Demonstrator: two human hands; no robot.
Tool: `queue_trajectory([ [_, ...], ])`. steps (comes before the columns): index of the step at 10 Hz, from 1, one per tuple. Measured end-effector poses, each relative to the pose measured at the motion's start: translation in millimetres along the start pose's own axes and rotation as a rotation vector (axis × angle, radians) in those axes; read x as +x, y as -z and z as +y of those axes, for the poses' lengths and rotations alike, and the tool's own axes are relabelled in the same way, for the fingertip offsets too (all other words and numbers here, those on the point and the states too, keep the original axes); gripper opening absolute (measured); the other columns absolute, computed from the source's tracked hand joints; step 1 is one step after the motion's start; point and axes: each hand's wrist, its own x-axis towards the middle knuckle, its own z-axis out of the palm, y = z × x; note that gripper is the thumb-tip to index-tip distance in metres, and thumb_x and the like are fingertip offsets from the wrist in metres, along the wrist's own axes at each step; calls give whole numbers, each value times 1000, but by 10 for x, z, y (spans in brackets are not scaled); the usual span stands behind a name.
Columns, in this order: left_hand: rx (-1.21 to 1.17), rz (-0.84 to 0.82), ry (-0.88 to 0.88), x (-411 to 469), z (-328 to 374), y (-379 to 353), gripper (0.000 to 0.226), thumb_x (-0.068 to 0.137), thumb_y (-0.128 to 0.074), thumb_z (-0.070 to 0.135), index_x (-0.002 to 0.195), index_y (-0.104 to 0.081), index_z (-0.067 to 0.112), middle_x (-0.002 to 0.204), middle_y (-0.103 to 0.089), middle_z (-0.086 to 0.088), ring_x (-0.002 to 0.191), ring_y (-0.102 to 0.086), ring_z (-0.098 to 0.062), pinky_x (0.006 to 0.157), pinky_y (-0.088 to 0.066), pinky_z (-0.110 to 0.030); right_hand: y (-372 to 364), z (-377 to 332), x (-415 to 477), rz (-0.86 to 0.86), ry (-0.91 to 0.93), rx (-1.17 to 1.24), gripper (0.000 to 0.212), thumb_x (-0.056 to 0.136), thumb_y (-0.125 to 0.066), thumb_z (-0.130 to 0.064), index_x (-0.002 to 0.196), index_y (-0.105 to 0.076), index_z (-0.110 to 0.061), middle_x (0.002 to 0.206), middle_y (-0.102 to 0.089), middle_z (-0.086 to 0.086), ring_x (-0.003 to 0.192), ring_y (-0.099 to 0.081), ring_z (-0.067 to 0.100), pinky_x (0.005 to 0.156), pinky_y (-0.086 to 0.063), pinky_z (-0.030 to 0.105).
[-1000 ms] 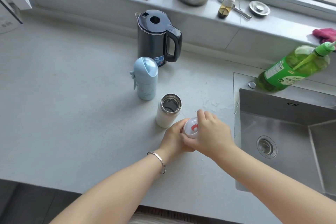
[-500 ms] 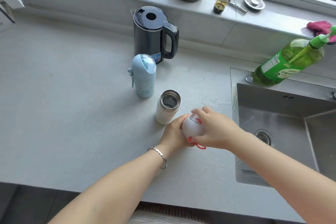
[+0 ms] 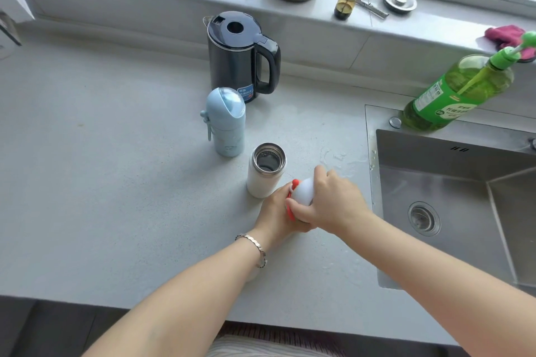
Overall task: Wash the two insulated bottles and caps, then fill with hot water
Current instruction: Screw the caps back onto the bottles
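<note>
Near the centre of the frame, a rounded white cap (image 3: pixel 303 193) with a red strap is gripped from both sides above a grey counter (image 3: pixel 116 153): it is held underneath by the left hand (image 3: pixel 275 214) and clasped from above by the right hand (image 3: pixel 333 206). An open white bottle (image 3: pixel 262 180) is seen just beside the hands, at their upper left. A capped blue bottle (image 3: pixel 226 122) and a black kettle (image 3: pixel 235 58) are placed further up. A steel sink (image 3: pixel 464 182) is set at the right.

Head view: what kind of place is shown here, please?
Most likely a home kitchen. A stainless steel sink is set into a grey countertop, an electric kettle stands on it, and a green dish soap bottle stands at the sink's edge.
</note>
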Motion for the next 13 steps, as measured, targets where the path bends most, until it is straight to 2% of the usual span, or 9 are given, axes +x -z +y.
queue_trajectory([
  [2,-166,-2,90,33,-82,-114,50,43,-74,28,82,-44,39,76,-54,18,67,-48,3,57,-38,-9,144,254,32,-320,300,63,79,78,-63,-27,144,-19,-27,137,-33,-2,113,-48,25,87,-44,33],
  [4,-409,23,145,49,-83,-138,65,59,-80,-8,102,-50,31,87,-57,19,68,-56,12,61,-44,-5,-111,139,-39,21,-24,184,72,71,-64,-61,121,-43,-14,111,-56,4,99,-57,26,74,-40,31],
  [5,-392,2,145,76,-149,-139,73,50,-83,9,108,-46,35,95,-58,21,79,-57,13,68,-46,-4,-140,44,-20,38,-158,65,68,71,-54,-72,99,-35,-13,99,-60,5,92,-60,27,63,-36,30],
  [7,-220,31,171,126,-167,-186,67,48,-89,22,98,-47,37,89,-55,25,80,-54,14,67,-39,-1,127,473,175,-190,599,-26,88,76,-69,-36,147,-17,-30,151,-22,-1,138,-23,22,108,-26,33],
  [8,-185,32,160,136,-191,-194,68,42,-88,33,97,-48,38,89,-59,22,83,-56,4,71,-46,-13,17,580,211,-114,706,127,74,74,-69,-37,139,-38,-26,128,-52,-2,107,-55,17,79,-49,29],
  [9,-257,26,187,135,-158,-185,64,38,-78,30,95,-50,42,88,-61,23,76,-55,13,70,-46,-10,-303,533,66,284,411,279,75,63,-64,-64,118,-51,-14,93,-64,7,75,-64,27,58,-52,33],
  [11,-412,68,222,76,-135,-178,44,55,-75,27,93,-55,29,87,-61,18,68,-56,15,69,-44,-8,-525,10,-128,388,-260,391,81,53,-79,-58,111,-51,-9,104,-55,5,102,-54,27,86,-37,40],
  [12,-342,69,202,64,-128,-158,56,38,-69,46,91,-53,39,85,-62,21,74,-56,11,76,-47,-14,-374,204,-154,120,-8,567,85,68,-77,-39,136,-33,-15,132,-39,1,125,-33,18,102,-28,27],
  [13,-209,35,170,65,-139,-170,59,40,-77,35,90,-48,46,81,-61,27,74,-55,16,72,-44,-7,-243,434,-129,-30,187,613,82,67,-81,-29,136,-39,-15,126,-49,-1,117,-47,15,91,-36,21],
])
